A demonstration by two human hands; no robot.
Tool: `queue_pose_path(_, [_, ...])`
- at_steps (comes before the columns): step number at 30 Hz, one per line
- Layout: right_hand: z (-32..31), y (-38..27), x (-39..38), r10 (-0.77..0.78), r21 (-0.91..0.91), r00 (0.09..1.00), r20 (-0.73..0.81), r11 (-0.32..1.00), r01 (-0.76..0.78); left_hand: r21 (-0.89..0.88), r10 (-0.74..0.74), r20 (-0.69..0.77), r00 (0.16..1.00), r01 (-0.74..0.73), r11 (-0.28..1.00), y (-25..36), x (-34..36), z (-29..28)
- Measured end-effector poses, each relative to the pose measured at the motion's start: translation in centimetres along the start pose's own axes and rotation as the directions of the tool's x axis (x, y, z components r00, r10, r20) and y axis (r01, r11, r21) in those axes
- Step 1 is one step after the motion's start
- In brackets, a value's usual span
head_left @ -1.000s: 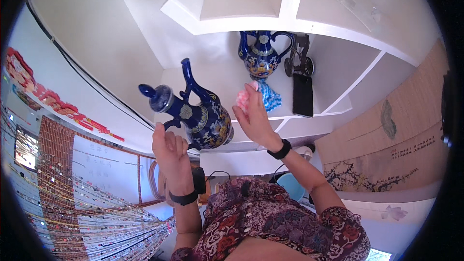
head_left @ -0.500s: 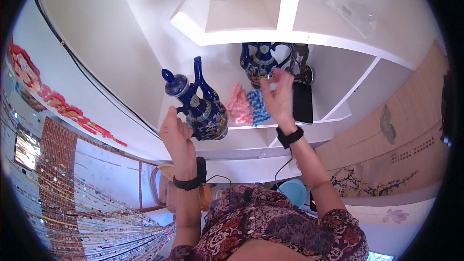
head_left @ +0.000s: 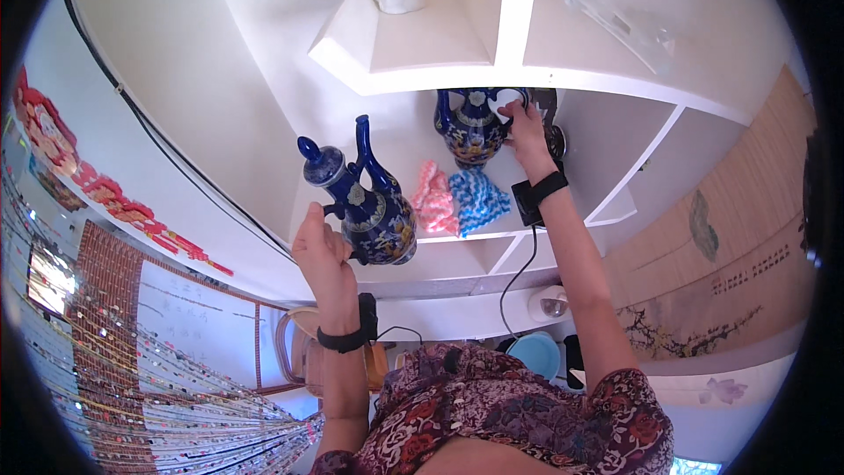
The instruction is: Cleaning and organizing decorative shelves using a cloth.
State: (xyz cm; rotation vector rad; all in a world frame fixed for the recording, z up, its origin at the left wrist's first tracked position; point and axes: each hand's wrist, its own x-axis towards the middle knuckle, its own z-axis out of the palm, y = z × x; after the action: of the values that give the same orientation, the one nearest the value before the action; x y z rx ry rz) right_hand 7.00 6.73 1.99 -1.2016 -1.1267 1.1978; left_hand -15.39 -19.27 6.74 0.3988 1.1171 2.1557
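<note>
From far away, I see the left hand (head_left: 323, 248) with its fingers curled around the handle of the near jug (head_left: 376, 222). That seems a smart place to hold it, because a handle is made for fingers and the thin spout points up and away. The near jug is dark blue with a flower pattern, and it leans to the left with its lid on. Its bottom shows in front of the edge of the white shelf (head_left: 400, 145), so I think the hand carries its weight. I cannot tell if the jug touches the shelf too.

The right hand (head_left: 526, 134) reaches into the shelf, at the handle of the far jug (head_left: 473, 130). I cannot tell if its fingers go around that handle or only touch it (the hand hides that bit from me). The far jug stands upright on the shelf, under the upper board, so the side looks like the easy way to get to it.

The pink cloth (head_left: 433, 200) and the blue cloth (head_left: 479, 200) lie side by side between the jugs, near the front edge. I guess they sit there to be close to both hands.
</note>
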Motion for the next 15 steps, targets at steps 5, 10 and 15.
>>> queue_pose_path(5, [0.3, 0.5, 1.1, -0.018, -0.020, 0.999, -0.031, 1.000, 0.018, -0.001, 0.010, 0.001, 1.000, -0.010, 1.000, 0.0, 0.2, -0.2])
queue_pose_path(10, [0.2, 0.8, 1.5, -0.055, -0.041, 0.998, -0.039, 0.998, 0.053, -0.008, 0.007, -0.012, 1.000, -0.007, 1.000, 0.0, 0.2, -0.3])
queue_pose_path(15, [0.0, 0.9, 1.7, -0.081, -0.068, 0.997, -0.021, 0.995, 0.079, 0.005, 0.015, -0.009, 1.000, -0.014, 1.000, 0.2, 0.1, -0.2])
